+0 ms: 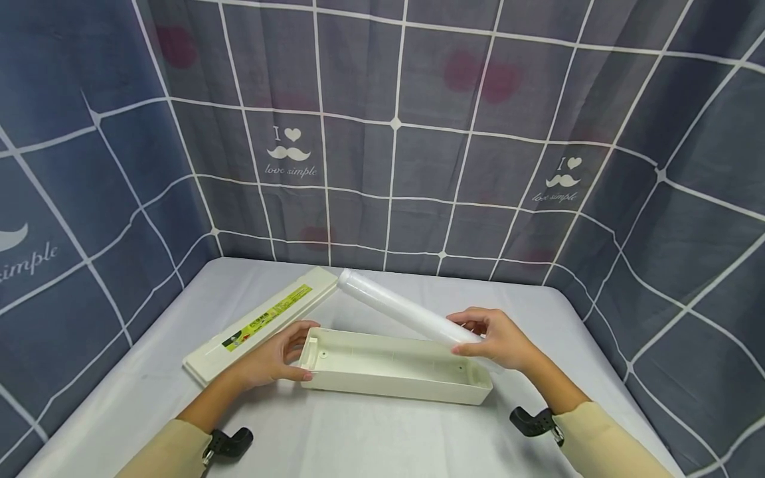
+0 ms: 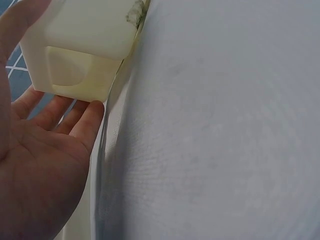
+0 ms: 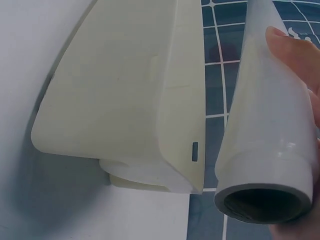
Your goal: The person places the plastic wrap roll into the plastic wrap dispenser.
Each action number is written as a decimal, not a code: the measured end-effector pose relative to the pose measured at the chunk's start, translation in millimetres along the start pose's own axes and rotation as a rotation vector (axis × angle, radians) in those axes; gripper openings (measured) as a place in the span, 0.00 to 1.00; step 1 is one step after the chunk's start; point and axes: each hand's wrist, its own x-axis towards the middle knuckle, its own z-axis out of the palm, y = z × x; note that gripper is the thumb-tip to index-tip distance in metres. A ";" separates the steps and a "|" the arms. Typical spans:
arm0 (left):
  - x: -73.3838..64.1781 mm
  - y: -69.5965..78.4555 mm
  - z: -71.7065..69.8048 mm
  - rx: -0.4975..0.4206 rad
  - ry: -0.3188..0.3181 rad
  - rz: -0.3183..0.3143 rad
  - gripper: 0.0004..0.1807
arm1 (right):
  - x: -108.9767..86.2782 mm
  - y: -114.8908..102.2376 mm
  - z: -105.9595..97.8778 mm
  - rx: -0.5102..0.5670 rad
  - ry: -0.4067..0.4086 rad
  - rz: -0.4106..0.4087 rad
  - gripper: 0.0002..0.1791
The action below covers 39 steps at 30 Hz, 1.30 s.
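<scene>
An open, long cream box (image 1: 394,385) sits on the table. At its left end my left hand (image 1: 277,355) holds it, thumb at the near side and fingers at the far corner; the left wrist view shows fingertips against the recessed end wall (image 2: 75,70). My right hand (image 1: 499,338) grips a white roll of plastic film (image 1: 406,312) near its right end. The roll slants behind and over the box's right part, its far end beside the lid. In the right wrist view the hollow core of the roll (image 3: 265,150) faces the camera, apart from the box (image 3: 120,85).
The long cream lid (image 1: 209,352) with a yellow-green label (image 1: 267,317) lies slanted at the left, behind my left hand. A white cloth covers the table (image 1: 382,438). Dark checked curtains (image 1: 358,159) stand at the back and both sides.
</scene>
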 end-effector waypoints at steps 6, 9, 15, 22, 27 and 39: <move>0.1 -0.4 -0.5 0.004 0.005 -0.001 0.53 | 2.0 2.0 2.0 -0.016 -0.020 -0.011 0.28; 0.0 -0.9 -0.8 0.004 0.002 0.000 0.53 | 2.3 3.0 2.9 -0.026 -0.035 -0.023 0.28; 0.2 -0.8 -1.0 0.005 -0.002 0.005 0.54 | 3.1 0.6 5.3 -0.014 -0.078 -0.023 0.26; -0.5 -3.0 -1.0 0.010 -0.010 0.028 0.53 | 5.1 1.5 9.3 -0.010 -0.124 -0.028 0.26; -1.2 -1.9 -0.4 0.033 -0.002 0.007 0.52 | 5.8 2.4 11.5 -0.020 -0.143 -0.037 0.26; -1.9 2.3 0.4 0.029 0.006 0.001 0.51 | 6.7 0.6 15.6 -0.025 -0.174 -0.035 0.27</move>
